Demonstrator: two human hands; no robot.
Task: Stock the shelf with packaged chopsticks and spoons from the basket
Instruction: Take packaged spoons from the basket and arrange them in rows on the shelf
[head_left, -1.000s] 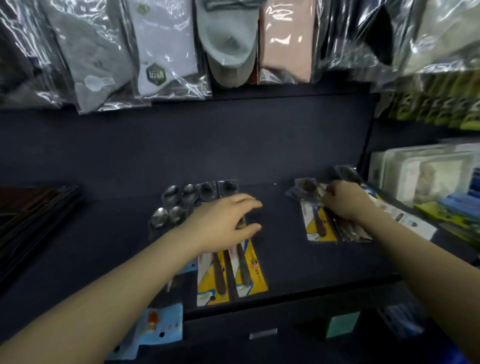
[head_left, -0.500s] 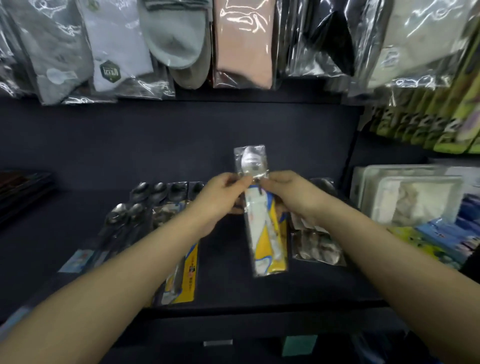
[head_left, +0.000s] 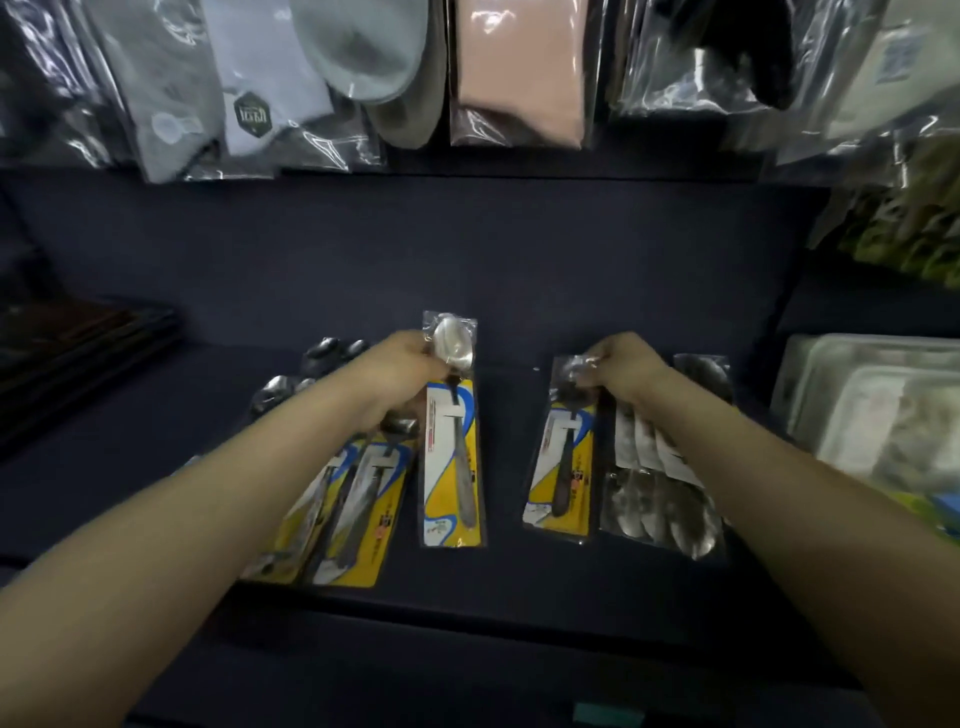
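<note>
Two arms outstretched, left hand (head_left: 400, 364) fingers pinching spoon pack (head_left: 451, 447), right hand (head_left: 626, 366) pinching another pack (head_left: 563, 457)

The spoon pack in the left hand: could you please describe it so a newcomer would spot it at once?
On the dark shelf under the hanging socks, find the left hand. It pinches the top of a spoon pack with a yellow-and-white card. Unlike its neighbours, it lies alone mid-shelf, its bright bowl uncovered.
</note>
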